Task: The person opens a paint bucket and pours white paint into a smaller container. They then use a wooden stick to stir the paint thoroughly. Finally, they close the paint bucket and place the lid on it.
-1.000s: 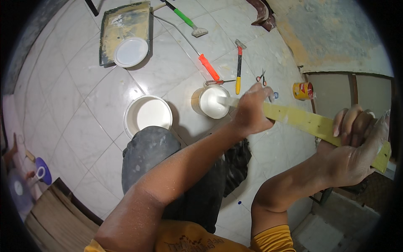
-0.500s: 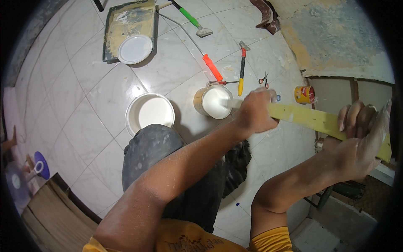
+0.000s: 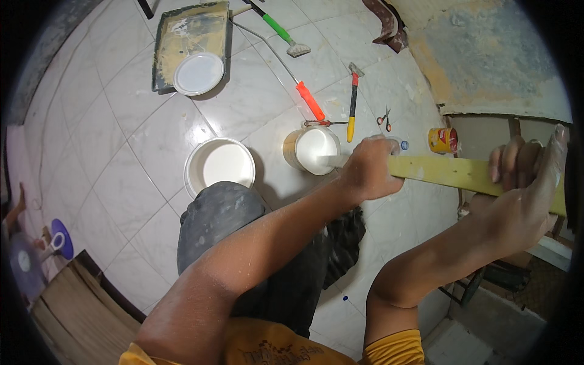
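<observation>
Floor tiles [image 3: 149,170] are glinting, a white bucket [image 3: 196,159] is casting shadow rightward, and black-rimmed fisheye edges are bending.

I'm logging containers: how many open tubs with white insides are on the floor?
2: the wide tub by the knee, and the smaller tub right of it, where the strip ends. The body may hide others.

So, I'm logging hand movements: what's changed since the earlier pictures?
The right hand moved up the picture, swinging the outer end of the yellow strip with it. Nothing was let go: the left hand keeps its grip, the other end stays at the white-filled tub.
</observation>
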`<state>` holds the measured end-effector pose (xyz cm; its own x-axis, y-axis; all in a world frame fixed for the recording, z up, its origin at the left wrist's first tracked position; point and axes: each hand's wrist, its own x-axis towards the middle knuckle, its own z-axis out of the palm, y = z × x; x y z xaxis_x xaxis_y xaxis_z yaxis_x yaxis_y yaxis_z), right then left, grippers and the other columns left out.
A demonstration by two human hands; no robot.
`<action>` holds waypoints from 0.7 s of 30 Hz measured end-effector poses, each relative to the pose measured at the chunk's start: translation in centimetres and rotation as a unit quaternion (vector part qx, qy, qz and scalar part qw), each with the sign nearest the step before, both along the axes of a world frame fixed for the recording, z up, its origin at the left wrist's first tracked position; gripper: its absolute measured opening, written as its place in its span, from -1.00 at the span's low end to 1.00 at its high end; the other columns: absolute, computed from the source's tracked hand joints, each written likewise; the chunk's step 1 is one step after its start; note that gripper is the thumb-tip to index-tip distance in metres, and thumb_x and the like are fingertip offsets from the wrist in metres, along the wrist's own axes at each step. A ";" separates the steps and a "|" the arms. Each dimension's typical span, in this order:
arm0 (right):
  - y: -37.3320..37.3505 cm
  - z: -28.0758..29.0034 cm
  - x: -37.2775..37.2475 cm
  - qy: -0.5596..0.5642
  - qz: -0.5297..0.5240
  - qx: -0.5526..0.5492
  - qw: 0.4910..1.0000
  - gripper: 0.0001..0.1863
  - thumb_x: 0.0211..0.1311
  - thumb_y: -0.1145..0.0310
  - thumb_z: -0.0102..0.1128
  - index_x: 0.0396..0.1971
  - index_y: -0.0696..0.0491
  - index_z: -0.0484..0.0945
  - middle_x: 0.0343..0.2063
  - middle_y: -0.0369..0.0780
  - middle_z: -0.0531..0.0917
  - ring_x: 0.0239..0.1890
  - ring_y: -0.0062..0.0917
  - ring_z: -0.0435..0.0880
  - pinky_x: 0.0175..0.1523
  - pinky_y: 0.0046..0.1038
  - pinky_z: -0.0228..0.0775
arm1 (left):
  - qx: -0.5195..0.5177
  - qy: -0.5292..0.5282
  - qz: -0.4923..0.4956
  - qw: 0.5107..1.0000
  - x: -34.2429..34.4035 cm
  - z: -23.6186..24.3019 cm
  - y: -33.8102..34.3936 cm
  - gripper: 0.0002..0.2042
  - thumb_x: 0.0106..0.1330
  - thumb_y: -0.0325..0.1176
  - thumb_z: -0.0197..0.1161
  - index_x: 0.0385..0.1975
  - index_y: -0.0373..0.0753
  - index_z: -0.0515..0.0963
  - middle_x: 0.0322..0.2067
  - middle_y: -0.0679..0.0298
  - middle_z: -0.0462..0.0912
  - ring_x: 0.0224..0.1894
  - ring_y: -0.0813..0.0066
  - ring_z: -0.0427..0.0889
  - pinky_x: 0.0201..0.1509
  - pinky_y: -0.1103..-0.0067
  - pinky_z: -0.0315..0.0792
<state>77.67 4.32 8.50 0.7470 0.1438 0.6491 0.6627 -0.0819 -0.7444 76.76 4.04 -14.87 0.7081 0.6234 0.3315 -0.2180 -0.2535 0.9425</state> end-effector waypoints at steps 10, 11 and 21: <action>-0.9 -0.1 -0.9 0.035 0.035 0.042 0.998 -0.59 0.49 0.37 0.22 -0.61 -0.02 0.31 -0.68 -0.37 0.15 -0.64 -0.69 0.14 -0.50 -0.56 0.04 | 0.017 -0.003 -0.032 0.999 -0.1 0.1 2.6 -0.56 -0.09 -0.36 0.46 -0.15 -0.34 0.60 -0.23 -0.06 0.62 -0.14 -0.14 0.62 -0.05 0.17 0.50; -0.7 0.0 -0.9 0.039 0.050 0.034 0.997 -0.60 0.49 0.37 0.22 -0.60 -0.02 0.31 -0.68 -0.38 0.16 -0.63 -0.69 0.15 -0.49 -0.56 0.03 | 0.021 -0.047 -0.018 0.999 -0.1 -0.8 2.0 -0.56 -0.09 -0.35 0.47 -0.15 -0.34 0.60 -0.22 -0.06 0.62 -0.14 -0.14 0.62 -0.04 0.17 0.50; -2.0 -1.2 1.5 -0.010 0.148 0.012 0.989 -0.64 0.53 0.03 0.09 -0.30 0.04 0.40 -0.51 -0.35 0.29 -0.48 -0.61 0.25 -0.36 -0.50 0.16 | 0.104 0.045 -0.007 0.994 -0.3 0.6 4.9 -0.73 0.03 -0.29 0.44 -0.31 -0.29 0.63 -0.38 -0.05 0.68 -0.25 -0.17 0.65 -0.08 0.19 0.57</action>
